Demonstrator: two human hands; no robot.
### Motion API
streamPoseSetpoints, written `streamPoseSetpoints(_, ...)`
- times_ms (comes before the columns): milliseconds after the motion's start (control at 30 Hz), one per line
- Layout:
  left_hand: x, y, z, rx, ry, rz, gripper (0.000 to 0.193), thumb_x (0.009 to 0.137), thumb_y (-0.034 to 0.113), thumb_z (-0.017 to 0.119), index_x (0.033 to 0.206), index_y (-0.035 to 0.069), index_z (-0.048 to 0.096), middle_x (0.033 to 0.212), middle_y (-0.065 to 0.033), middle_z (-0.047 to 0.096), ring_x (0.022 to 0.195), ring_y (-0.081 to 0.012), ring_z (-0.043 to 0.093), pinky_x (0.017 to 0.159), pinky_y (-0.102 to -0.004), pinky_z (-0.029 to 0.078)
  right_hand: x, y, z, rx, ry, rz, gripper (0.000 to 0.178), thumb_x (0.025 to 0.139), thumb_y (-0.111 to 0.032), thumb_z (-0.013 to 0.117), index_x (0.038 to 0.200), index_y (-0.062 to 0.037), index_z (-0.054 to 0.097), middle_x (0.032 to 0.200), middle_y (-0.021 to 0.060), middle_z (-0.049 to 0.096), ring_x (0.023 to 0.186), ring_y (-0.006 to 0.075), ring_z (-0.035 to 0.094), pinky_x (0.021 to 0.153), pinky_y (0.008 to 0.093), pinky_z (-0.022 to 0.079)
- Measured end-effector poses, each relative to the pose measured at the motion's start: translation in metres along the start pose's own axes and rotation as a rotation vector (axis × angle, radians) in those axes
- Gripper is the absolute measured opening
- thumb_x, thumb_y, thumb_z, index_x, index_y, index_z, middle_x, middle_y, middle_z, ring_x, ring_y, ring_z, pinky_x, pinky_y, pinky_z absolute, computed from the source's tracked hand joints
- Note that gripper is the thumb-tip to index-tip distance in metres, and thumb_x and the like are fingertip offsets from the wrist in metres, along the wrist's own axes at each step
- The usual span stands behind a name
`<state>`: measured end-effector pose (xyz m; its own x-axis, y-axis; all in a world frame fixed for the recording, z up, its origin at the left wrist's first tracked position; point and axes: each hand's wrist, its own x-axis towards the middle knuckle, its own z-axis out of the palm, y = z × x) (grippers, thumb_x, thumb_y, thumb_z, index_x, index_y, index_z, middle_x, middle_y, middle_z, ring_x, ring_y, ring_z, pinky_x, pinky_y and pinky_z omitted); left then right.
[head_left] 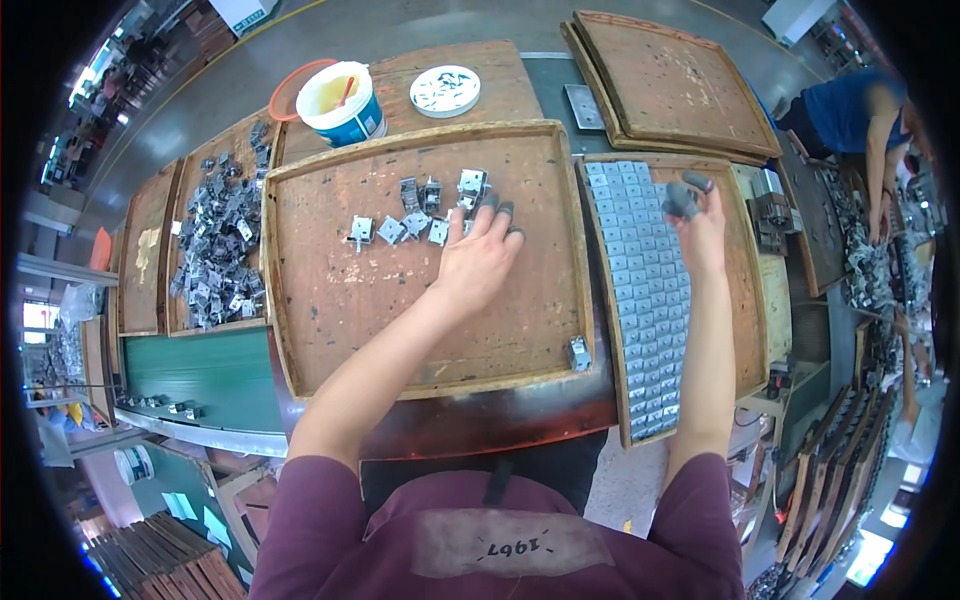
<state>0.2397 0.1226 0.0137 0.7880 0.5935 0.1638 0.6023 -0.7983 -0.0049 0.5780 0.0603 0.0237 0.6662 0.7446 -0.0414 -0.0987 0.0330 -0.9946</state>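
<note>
My left hand (478,255) lies flat in the middle wooden tray (330,330), fingers apart, wearing grey fingertip covers. Its fingertips touch a cluster of several small metal parts (415,220) at the tray's far side. My right hand (697,222) hovers over the right tray (745,300), beside neat rows of flat metal pieces (640,290). Its grey-covered fingertips are pinched together; whether something small sits between them is not visible. One lone metal part (578,353) rests at the middle tray's near right corner.
A heap of metal parts (215,245) fills a tray at the left. A white and blue bucket (342,103) and a white dish (445,90) stand at the back. Stacked wooden trays (670,80) lie back right. Another person (860,120) works at the right.
</note>
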Motion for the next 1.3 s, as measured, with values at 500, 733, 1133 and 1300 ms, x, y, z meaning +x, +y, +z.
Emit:
streamPoseSetpoints(500,-0.129,0.067,-0.050,-1.973,-0.079,-0.463,0.053,0.082,-0.008,0.075,0.129,0.007,0.056,0.110,-0.0019,0.062,0.102,-0.0142,0.064,0.089,-0.0314,0.054,-0.267,-0.027,0.041,0.134,-0.330,0.119,0.040,0.086,0.001,0.074,0.123,-0.0020,0.058,0.108,0.0049,0.066,0.094,0.0164,0.067,0.079,0.0345,0.060)
streamPoseSetpoints(733,-0.174,0.071,-0.079,-2.218,-0.117,-0.522,0.042,0.087,-0.003,0.072,0.127,0.004,0.061,0.118,-0.0029,0.063,0.103,-0.0137,0.064,0.093,-0.0333,0.053,-0.303,-0.057,0.044,-0.875,-0.552,-0.329,0.040,0.083,-0.019,0.080,0.107,0.0017,0.057,0.088,0.0175,0.068,0.079,0.0300,0.071,0.066,0.0367,0.055)
streamPoseSetpoints(1133,-0.183,0.080,-0.095,-1.618,-0.121,-0.190,0.045,0.092,-0.010,0.059,0.136,-0.001,0.056,0.120,-0.0057,0.048,0.110,-0.0180,0.059,0.086,-0.0284,0.055,-0.312,-0.069,0.057,-0.885,-0.638,-0.662,0.033,0.071,-0.004,0.078,0.098,0.0010,0.061,0.085,0.0123,0.059,0.078,0.0332,0.065,0.066,0.0419,0.053)
streamPoseSetpoints(1300,-0.174,0.104,-0.103,-1.225,-0.023,-0.265,0.079,0.079,-0.003,0.070,0.151,0.002,0.036,0.125,-0.0135,0.044,0.114,-0.0256,0.055,0.090,-0.0308,0.048,-0.317,-0.051,0.064,-1.012,-0.427,-0.792,0.029,0.072,0.000,0.072,0.099,0.0007,0.062,0.086,0.0134,0.059,0.083,0.0338,0.064,0.069,0.0431,0.053)
